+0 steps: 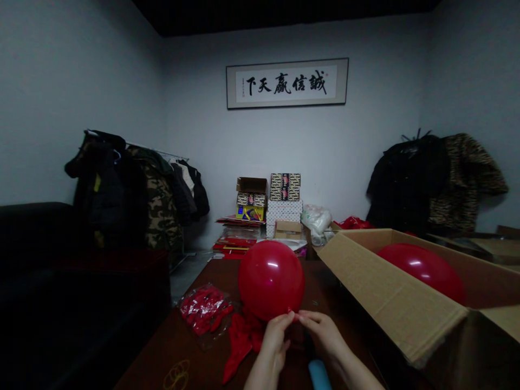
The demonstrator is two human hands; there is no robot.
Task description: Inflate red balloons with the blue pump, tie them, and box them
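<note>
A round, inflated red balloon (271,279) sits over the table in front of me, its neck toward me. My left hand (277,337) pinches the balloon's neck from the left. From the right, my right hand (320,327) pinches the neck's end between thumb and fingers. Whether the neck is knotted cannot be made out. Below my right hand lies a tool with a light blue handle (319,375), partly hidden. Red cloth-like material (235,346) lies under the balloon, left of my left hand. Beside it rests a clear plastic bag of red items (205,309).
Yellowish rubber-band-like loops (176,375) lie on the brown table (148,360) at front left. An open cardboard box (400,295) at the right holds another red balloon (422,268). Stacked boxes (284,216) stand against the back wall, with coats on racks at both sides.
</note>
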